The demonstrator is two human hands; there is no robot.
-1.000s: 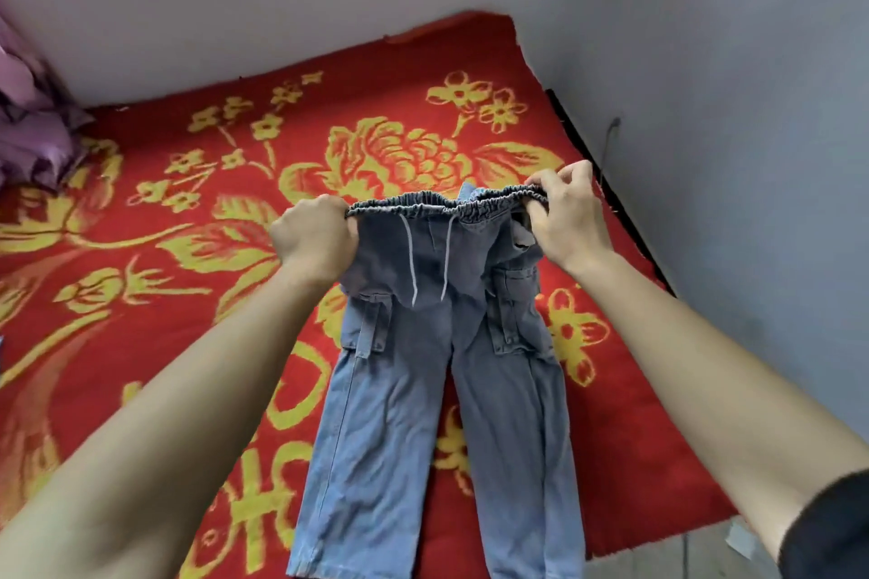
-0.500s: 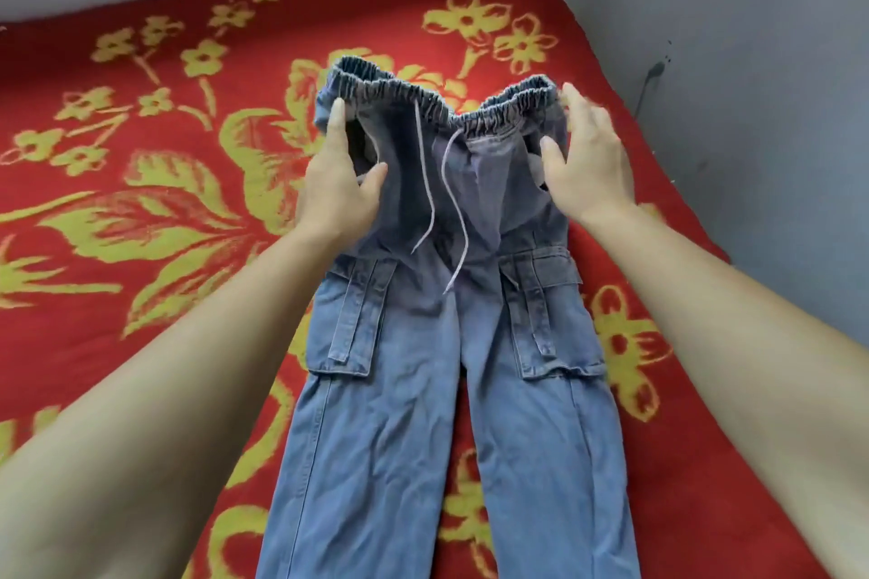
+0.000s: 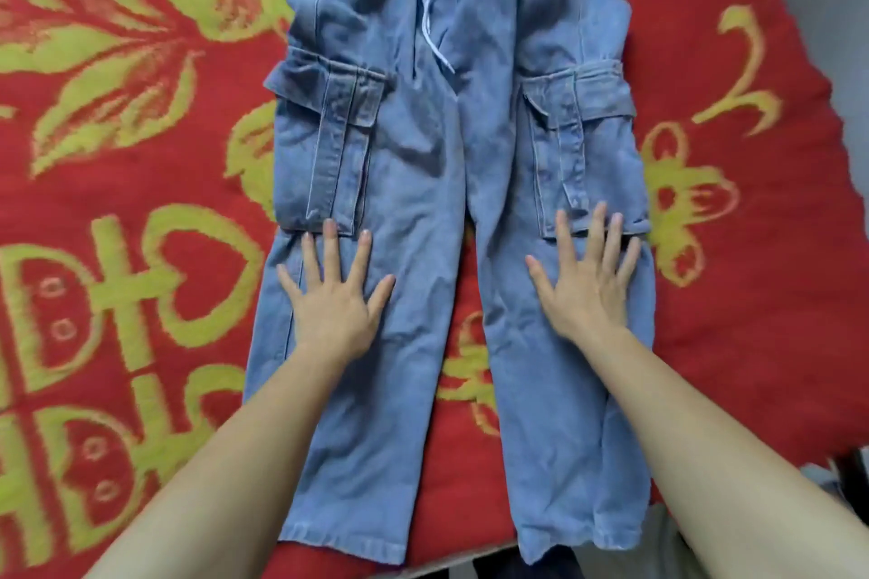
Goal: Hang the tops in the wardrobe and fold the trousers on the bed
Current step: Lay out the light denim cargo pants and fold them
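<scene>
L hand (image 3: 335, 310) & R hand (image 3: 588, 292) flat, fingers spread, gripping nothing; trousers (image 3: 423, 165) prob. soft, limp denim; grab hems behind palms.

A bed (image 3: 117, 212) under a red blanket with yellow-green flowers — blue denim trousers (image 3: 423, 183) spread flat on it.

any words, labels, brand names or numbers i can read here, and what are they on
Trousers: no word, brand, number or tag shows.
Blanket: one large yellow-green woven sign at the left, like an ornamental Chinese character. It is stylised and cut by the frame edge, so it cannot be read with certainty.
</scene>
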